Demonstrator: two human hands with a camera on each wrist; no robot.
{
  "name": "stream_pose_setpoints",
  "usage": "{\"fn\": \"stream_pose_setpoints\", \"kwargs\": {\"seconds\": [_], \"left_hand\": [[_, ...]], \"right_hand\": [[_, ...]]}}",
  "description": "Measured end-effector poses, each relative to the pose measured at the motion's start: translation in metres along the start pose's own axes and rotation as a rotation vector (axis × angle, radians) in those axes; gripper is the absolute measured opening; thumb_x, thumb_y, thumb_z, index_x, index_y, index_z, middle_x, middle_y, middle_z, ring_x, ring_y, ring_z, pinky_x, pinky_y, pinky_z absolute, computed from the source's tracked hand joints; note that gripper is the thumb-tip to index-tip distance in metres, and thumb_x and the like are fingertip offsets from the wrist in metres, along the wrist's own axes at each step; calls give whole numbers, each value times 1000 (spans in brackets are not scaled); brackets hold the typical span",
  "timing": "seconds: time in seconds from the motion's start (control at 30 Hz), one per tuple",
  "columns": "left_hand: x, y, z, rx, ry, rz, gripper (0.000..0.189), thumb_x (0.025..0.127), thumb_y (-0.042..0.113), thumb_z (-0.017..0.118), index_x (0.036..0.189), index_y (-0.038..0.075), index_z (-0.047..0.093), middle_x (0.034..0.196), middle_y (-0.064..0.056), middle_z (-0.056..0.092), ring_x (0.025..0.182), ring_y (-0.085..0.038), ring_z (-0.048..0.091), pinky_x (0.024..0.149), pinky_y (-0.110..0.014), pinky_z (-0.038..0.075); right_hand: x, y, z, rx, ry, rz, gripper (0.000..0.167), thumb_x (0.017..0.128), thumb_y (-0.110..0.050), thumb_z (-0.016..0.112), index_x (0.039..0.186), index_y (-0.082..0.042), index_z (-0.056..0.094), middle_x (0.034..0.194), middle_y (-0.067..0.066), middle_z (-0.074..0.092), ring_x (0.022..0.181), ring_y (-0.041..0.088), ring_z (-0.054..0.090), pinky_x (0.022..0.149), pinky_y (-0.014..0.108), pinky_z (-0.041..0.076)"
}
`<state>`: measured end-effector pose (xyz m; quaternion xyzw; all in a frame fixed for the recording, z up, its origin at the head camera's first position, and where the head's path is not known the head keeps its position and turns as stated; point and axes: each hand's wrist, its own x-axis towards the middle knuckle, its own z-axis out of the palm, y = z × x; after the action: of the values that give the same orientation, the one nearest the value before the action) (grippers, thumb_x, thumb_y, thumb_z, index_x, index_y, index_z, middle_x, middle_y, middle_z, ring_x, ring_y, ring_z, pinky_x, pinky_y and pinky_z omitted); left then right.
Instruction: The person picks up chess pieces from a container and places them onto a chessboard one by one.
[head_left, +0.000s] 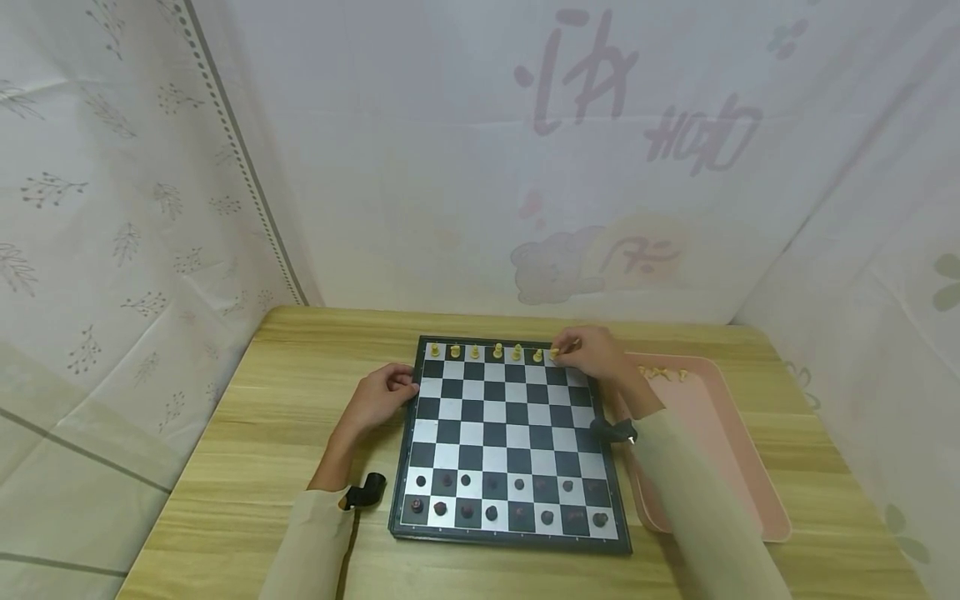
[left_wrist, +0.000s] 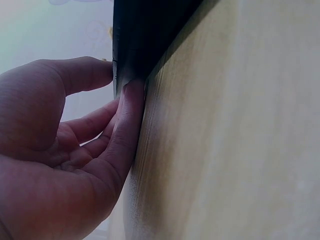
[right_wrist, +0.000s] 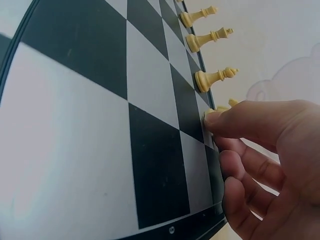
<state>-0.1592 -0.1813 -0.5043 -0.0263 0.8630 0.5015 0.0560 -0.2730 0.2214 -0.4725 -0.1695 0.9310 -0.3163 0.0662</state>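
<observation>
A black-and-white chessboard (head_left: 495, 412) lies on the wooden table. At its left edge, my left hand (head_left: 381, 394) grips the dark side (left_wrist: 145, 35) between thumb and fingers. My right hand (head_left: 595, 354) is over the far right corner, where thumb and fingertips pinch a yellow chess piece (head_left: 554, 353) low on its square. The hand mostly hides that piece in the right wrist view. Beside it stands a yellow bishop (right_wrist: 217, 79), then more upright yellow pieces along the far row. Dark chess pieces (head_left: 491, 512) fill the near row, with others in the row ahead.
Right of the board, a pink tray (head_left: 712, 433) sits partly beneath my right forearm. Several yellow pieces (head_left: 663, 374) lie at its far end. Wood tabletop (head_left: 277, 417) extends left of the board, and a printed curtain (head_left: 450, 167) hangs behind the table.
</observation>
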Motion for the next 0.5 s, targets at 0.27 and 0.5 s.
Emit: {"fn": "stream_pose_setpoints", "kwargs": {"seconds": [0.27, 0.5], "left_hand": [[0, -1, 1, 0, 1, -4, 40, 105, 15, 73, 141, -2, 68, 113, -12, 73, 100, -26, 68, 82, -33, 52], [0, -1, 1, 2, 2, 1, 39, 105, 15, 73, 140, -3, 68, 113, -12, 73, 100, -26, 69, 82, -34, 52]], "right_hand": [[-1, 6, -2, 28, 7, 6, 17, 90, -7, 87, 107, -7, 82, 98, 4, 76, 94, 28, 70, 81, 42, 55], [-10, 19, -17, 40, 46, -16, 26, 94, -2, 81, 119, -1, 79, 105, 9, 78, 97, 33, 72, 80, 43, 58]]}}
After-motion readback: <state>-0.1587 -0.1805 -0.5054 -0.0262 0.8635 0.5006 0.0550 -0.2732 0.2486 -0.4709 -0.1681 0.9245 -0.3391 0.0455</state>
